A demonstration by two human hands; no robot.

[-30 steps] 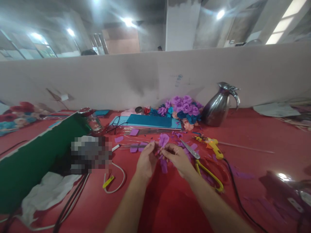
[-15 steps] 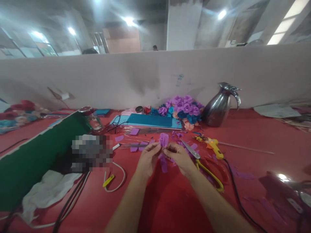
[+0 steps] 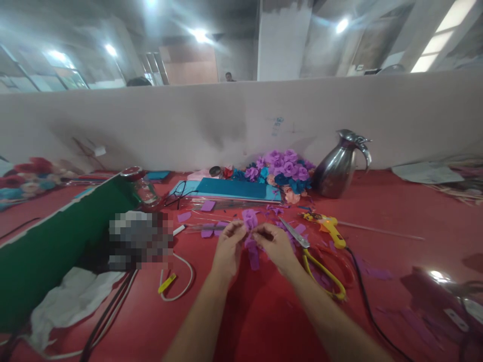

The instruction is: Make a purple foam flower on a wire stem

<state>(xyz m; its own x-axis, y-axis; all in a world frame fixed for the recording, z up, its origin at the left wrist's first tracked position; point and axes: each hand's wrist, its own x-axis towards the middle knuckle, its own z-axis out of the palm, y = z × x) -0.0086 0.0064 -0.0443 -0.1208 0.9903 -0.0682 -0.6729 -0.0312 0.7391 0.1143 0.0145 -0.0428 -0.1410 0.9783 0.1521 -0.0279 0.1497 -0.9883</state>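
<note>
A small purple paper flower (image 3: 249, 218) is held upright above the red table (image 3: 271, 327). My left hand (image 3: 231, 246) pinches its base from the left. From the right, the fingers of my right hand (image 3: 274, 245) close on the same base. Below the fingers hangs a purple paper strip (image 3: 254, 258); whether it joins the flower I cannot tell. Cut purple paper pieces (image 3: 207, 231) lie beside my left hand. Just right of my right hand are scissors (image 3: 319, 266) with yellow handles, blades pointing away to the left.
A yellow glue gun (image 3: 332, 229) with a black cord lies on the right. Finished paper flowers (image 3: 285, 168) are heaped at the back, beside a metal jug (image 3: 337, 166). Blue sheets (image 3: 232, 187), glasses (image 3: 181, 193) and a glass jar (image 3: 141, 188) stand behind a green box (image 3: 45, 251).
The flower has turned slightly, so its rolled top faces me more. Both hands keep their pinch. The whole view has shifted a little.
</note>
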